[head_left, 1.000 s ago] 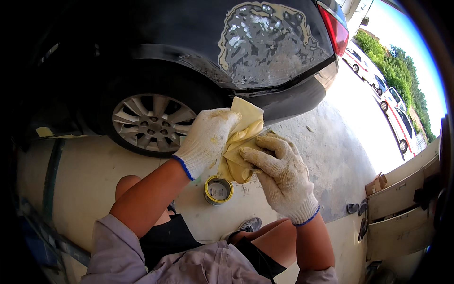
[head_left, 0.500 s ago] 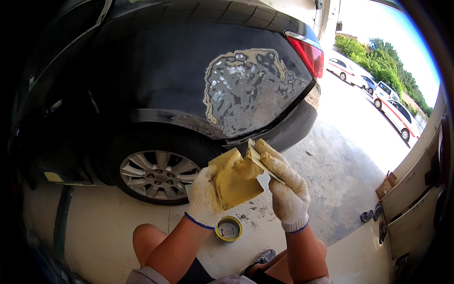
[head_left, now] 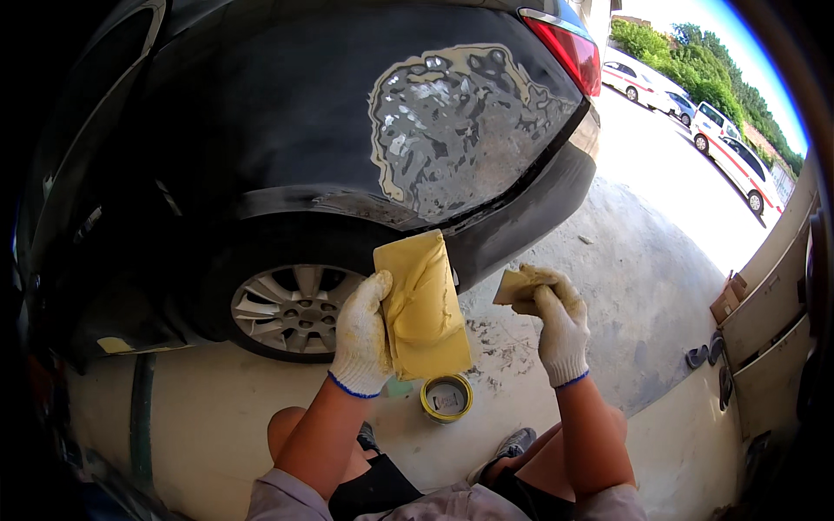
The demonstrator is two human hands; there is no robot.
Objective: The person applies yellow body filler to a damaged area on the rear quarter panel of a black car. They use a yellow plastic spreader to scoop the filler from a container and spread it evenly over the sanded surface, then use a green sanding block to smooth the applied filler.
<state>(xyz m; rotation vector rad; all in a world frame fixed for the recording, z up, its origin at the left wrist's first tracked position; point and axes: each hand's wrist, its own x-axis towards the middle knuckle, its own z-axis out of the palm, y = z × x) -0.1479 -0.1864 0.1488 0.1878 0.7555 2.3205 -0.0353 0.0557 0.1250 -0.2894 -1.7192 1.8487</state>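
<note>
My gloved left hand (head_left: 356,334) holds a flat rectangular board (head_left: 417,304) coated with thick pale-yellow putty, its face turned up toward me. My gloved right hand (head_left: 560,330), to the right of the board and apart from it, pinches a small spreader (head_left: 512,288) smeared with the same putty. Below them an open tin (head_left: 446,399) with a yellow rim stands on the floor. Beyond my hands is a dark car's rear quarter panel (head_left: 226,122), with a large sanded, mottled patch (head_left: 473,130) above the bumper (head_left: 530,217) and beside the red tail light (head_left: 565,48).
The car's wheel (head_left: 295,314) is close behind my left hand. A cabinet (head_left: 764,330), a cardboard box (head_left: 728,300) and dark slippers (head_left: 699,356) are at the right. White cars with red stripes (head_left: 734,165) are parked outside. My legs are bent beside the tin.
My hands have drawn apart: the spreader left the putty and moved right, and the board turned its coated face toward me. The view of the car has shifted.
</note>
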